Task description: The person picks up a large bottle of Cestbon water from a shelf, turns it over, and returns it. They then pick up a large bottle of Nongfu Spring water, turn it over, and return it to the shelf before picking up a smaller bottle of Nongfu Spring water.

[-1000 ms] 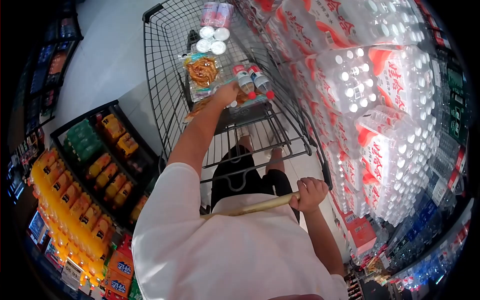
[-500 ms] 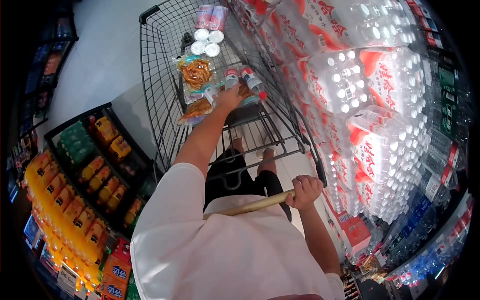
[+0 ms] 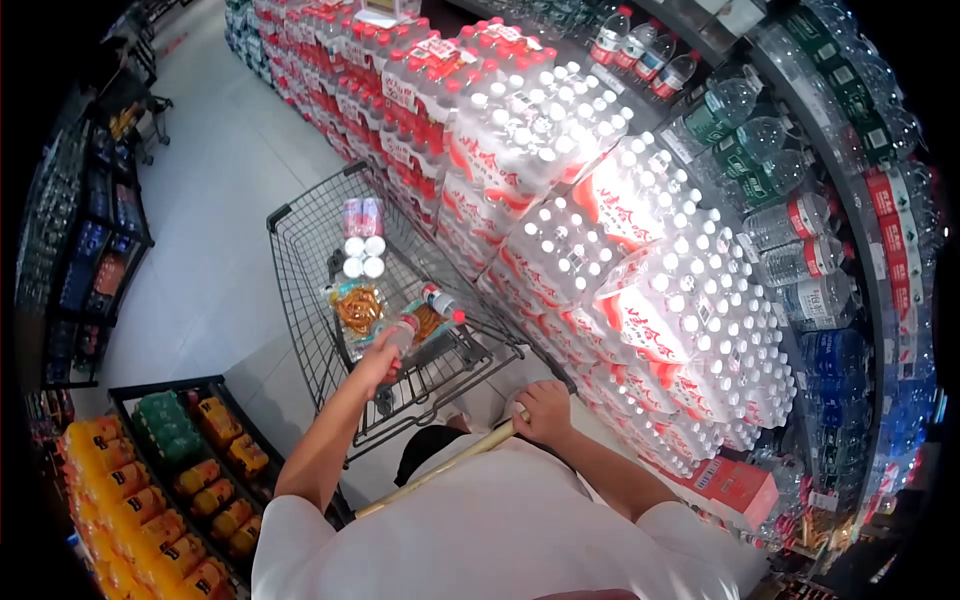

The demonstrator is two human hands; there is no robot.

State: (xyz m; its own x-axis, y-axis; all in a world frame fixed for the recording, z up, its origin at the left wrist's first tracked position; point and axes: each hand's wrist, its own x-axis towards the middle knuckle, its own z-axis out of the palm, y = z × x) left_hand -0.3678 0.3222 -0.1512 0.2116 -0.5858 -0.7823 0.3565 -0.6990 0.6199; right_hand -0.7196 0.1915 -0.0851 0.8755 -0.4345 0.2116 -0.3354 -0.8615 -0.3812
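My left hand point(image 3: 380, 364) is closed around a small clear bottle point(image 3: 402, 333) with a reddish label, held over the near part of the wire shopping cart point(image 3: 300, 290). My right hand point(image 3: 545, 412) is wrapped round the cart's pale yellow handle point(image 3: 440, 470). Inside the cart, a second bottle point(image 3: 438, 299) with a red cap lies on a flat pack of brown food point(image 3: 428, 322). Another clear pack point(image 3: 357, 307) of brown food lies to its left. Farther forward are several white-lidded cans point(image 3: 364, 256) and a pink pack point(image 3: 363, 217).
Wrapped water bottle packs point(image 3: 640, 320) are stacked high along the cart's right side, with bottle shelves point(image 3: 830, 300) beyond. At the lower left stands a rack of orange drinks point(image 3: 130, 490). Pale floor point(image 3: 215, 200) runs ahead to the left; another cart point(image 3: 155, 125) stands far off.
The view has tilted up and shifted, showing more aisle. My left hand has raised one bottle from beside the other. My right hand still holds the handle.
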